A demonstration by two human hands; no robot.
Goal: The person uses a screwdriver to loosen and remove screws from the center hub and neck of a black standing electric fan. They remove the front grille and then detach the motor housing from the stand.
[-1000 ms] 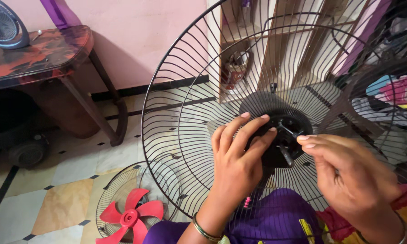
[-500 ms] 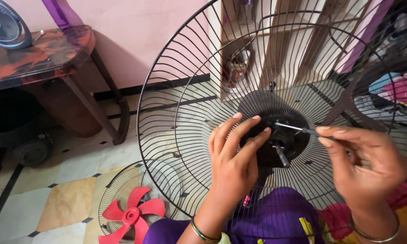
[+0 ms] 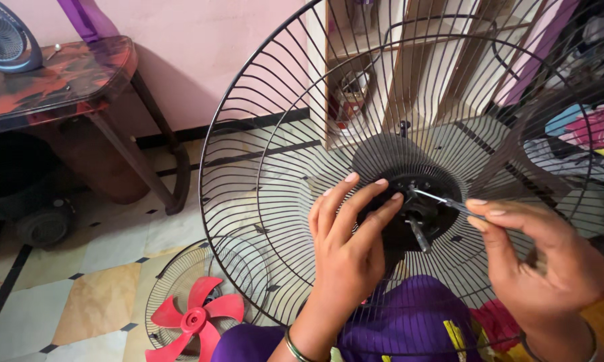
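Observation:
A large black wire fan guard (image 3: 261, 154) stands tilted in front of me, with a black motor hub (image 3: 419, 211) and its metal shaft at the centre. My left hand (image 3: 349, 241) lies flat against the guard, fingertips touching the left rim of the hub. My right hand (image 3: 543, 258) pinches a thin metal screwdriver (image 3: 439, 198), whose tip rests on the upper part of the hub. Both wrists wear bangles.
On the tiled floor at lower left lies another guard (image 3: 174, 281) holding a red fan blade (image 3: 194, 318). A dark-topped table (image 3: 67, 74) with a small blue fan (image 3: 3, 37) stands at upper left. Wooden shelving (image 3: 396, 67) and piled clothes (image 3: 583, 127) sit behind the guard.
My right hand drew back to the right, then lowered slightly, keeping the screwdriver tip on the hub. My left hand stayed on the guard.

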